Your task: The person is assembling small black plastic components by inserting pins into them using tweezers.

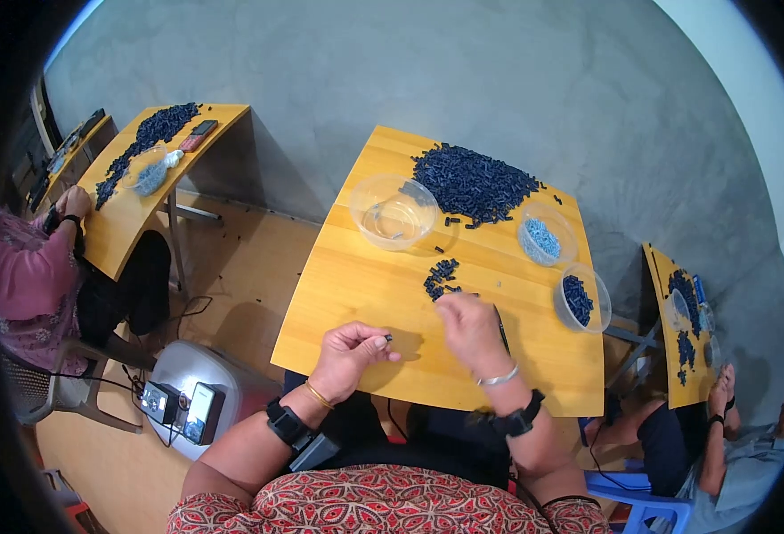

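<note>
Wearing a red-and-cream patterned top (365,498), gold bangle (319,396) left, silver bangle (499,377) right, black wrist straps (525,416), seemingly dark trousers (353,423).

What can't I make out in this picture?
All in the head view:
- Right hand: its own back hides the fingertips, so I can't tell what they hold.
- Black stick: the right wrist seems to cover its lower end.
- Dark piece at the left hand: too small for detail.
- Heap: top pieces bury those below.
- Worker in pink: head lost at the dark left rim.
</note>
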`<state>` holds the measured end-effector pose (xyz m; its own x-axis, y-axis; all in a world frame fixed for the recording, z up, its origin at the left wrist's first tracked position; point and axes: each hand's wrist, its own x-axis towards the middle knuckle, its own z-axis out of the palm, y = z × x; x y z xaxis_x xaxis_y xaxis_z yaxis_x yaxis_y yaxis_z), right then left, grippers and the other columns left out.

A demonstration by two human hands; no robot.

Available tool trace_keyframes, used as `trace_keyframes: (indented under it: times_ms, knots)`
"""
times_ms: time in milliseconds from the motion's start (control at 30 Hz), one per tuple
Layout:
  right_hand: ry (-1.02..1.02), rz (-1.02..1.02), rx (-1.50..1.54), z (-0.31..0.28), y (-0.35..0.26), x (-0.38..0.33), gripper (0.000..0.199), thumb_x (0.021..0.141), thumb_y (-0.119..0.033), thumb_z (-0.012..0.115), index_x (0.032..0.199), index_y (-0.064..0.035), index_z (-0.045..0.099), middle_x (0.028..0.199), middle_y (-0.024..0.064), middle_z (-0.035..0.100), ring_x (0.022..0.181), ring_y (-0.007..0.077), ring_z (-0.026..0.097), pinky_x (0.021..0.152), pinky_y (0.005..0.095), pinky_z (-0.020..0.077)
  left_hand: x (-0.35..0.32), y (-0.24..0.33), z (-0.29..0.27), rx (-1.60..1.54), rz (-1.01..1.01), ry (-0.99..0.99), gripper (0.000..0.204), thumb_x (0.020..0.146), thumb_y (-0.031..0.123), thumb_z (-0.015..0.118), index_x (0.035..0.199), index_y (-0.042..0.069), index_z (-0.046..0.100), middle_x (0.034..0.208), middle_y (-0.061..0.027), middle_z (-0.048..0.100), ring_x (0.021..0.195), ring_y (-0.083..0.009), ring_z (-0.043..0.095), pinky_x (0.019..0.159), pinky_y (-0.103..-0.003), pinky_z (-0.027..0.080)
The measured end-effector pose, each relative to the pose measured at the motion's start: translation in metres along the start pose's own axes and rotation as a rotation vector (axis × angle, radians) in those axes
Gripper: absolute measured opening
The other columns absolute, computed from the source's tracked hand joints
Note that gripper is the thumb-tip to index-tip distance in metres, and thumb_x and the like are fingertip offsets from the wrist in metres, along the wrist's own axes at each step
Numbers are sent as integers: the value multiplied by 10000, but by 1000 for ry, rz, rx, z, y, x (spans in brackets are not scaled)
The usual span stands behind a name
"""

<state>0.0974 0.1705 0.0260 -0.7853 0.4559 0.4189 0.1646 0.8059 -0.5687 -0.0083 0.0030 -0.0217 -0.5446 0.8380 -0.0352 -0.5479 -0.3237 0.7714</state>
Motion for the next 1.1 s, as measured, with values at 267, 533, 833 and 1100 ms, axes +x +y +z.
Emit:
trace_keyframes:
  times_ms: [267, 533, 833, 1100]
  knots:
    - [-121, 10, -320, -5, 43, 40, 46, 704, -71, 598, 715, -43, 564, 759, 127, 552, 788, 306, 510, 713, 383, 414, 2, 5, -4, -163, -38, -27, 96, 835, 36, 526, 919, 7, 562, 844, -65, 587, 758, -147, 562, 766, -369, 494]
    - [-52, -133, -461, -2, 37, 43, 58, 721, -40, 557, 748, -23, 509, 783, 135, 543, 786, 320, 506, 693, 391, 417, 4, 7, -7, -247, -56, -58, 109, 841, 26, 518, 934, 33, 574, 823, -30, 569, 737, -124, 546, 786, -362, 487]
    - [-272, 207, 866, 8, -15, -3, 35, 847, -24, 493, 872, -16, 468, 672, 28, 516, 598, 90, 530, 555, 205, 452, 6, 5, -9, -294, -122, -125, 119, 841, 52, 521, 945, 26, 573, 825, -39, 568, 733, -128, 533, 800, -375, 475]
    - [-307, 426, 1285, 33, -18, -25, 96, 858, -123, 520, 885, -35, 497, 752, 39, 518, 628, 108, 489, 548, 234, 427, 2, 9, -3, -180, -112, -138, 134, 857, 38, 485, 968, -2, 549, 809, -65, 564, 753, -147, 554, 777, -333, 478]
